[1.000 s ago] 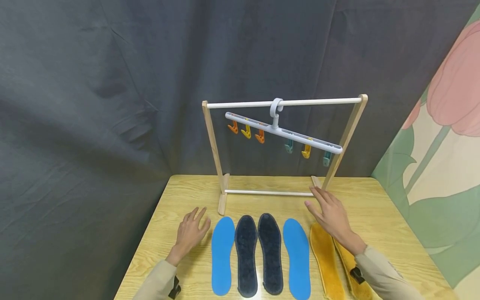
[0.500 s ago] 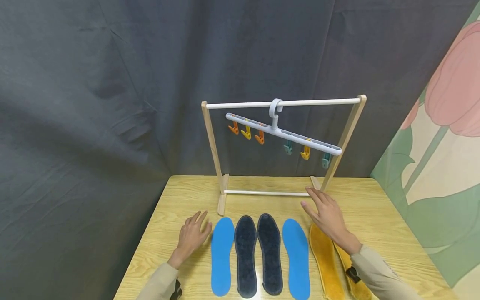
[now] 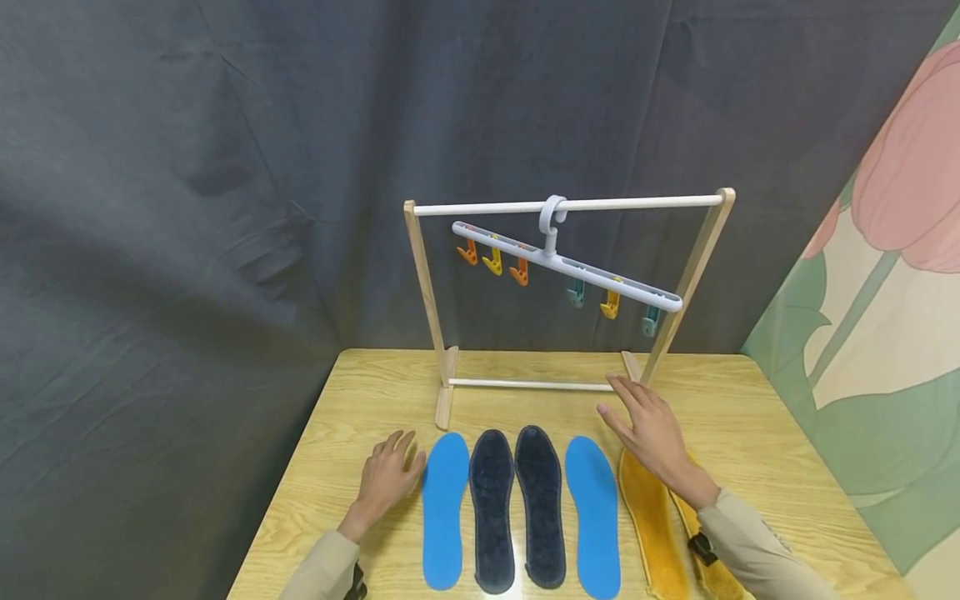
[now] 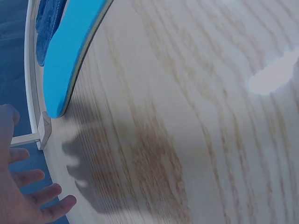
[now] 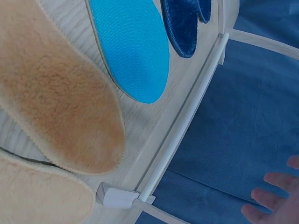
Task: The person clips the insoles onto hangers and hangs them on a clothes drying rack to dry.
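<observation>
My left hand (image 3: pixel 386 477), fingers loosely spread, hovers beside the left blue insole (image 3: pixel 444 521), holding nothing. The left wrist view shows its shadow on the wood near the same blue insole (image 4: pixel 67 60). My right hand (image 3: pixel 654 433) is spread above the far ends of two fuzzy yellow insoles (image 3: pixel 654 542), with nothing in its grasp. Between the hands lie two dark plush insoles (image 3: pixel 492 517) and a second blue insole (image 3: pixel 594 521), all in a row. In the right wrist view, a furry insole (image 5: pixel 60 88) looks tan.
A wooden rack (image 3: pixel 427 292) with white rods stands behind the insoles. From its top rod hangs a pale hanger (image 3: pixel 585 271), slanted in view, carrying several coloured clips (image 3: pixel 519 271). A dark curtain (image 3: pixel 225 208) backs the table (image 3: pixel 397 367); a flower-patterned wall (image 3: pixel 885 333) is on the right.
My left hand has shifted slightly right and nearer to me, towards the blue insole. My right hand has drifted a little left. The insoles lie as before.
</observation>
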The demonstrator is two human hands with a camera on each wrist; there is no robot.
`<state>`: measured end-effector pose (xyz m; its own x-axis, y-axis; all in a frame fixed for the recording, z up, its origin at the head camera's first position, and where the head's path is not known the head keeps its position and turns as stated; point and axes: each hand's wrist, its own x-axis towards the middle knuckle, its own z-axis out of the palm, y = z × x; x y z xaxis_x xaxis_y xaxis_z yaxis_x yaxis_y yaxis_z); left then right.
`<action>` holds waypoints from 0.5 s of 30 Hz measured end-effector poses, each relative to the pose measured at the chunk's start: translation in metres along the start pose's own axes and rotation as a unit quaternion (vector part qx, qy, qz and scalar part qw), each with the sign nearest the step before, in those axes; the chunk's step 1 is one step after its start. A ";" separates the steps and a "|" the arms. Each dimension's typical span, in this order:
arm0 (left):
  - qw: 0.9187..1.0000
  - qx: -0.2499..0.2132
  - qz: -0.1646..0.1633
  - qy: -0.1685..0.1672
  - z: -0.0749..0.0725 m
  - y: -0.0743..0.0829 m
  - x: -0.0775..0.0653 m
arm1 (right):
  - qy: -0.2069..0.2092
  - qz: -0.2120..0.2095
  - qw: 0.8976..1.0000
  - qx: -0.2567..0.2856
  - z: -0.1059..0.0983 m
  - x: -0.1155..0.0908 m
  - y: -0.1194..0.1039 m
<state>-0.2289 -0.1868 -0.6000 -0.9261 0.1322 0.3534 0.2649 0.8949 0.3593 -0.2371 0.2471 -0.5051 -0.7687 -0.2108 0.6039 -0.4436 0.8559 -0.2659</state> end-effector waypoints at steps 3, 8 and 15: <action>1.000 0.000 -0.002 -0.006 0.000 0.002 0.000 | -0.007 0.008 1.000 0.004 0.001 -0.001 0.001; 1.000 -0.003 -0.003 -0.014 0.001 0.004 -0.001 | -0.015 0.013 1.000 0.016 0.003 -0.002 -0.001; 1.000 0.001 -0.001 -0.010 0.006 0.004 -0.004 | -0.006 0.003 1.000 0.020 0.006 -0.001 -0.006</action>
<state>-0.2259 -0.1809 -0.6050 -0.9317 0.1388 0.3356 0.2626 0.8958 0.3587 -0.2365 0.2400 -0.5084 -0.7767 -0.2115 0.5933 -0.4571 0.8373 -0.2999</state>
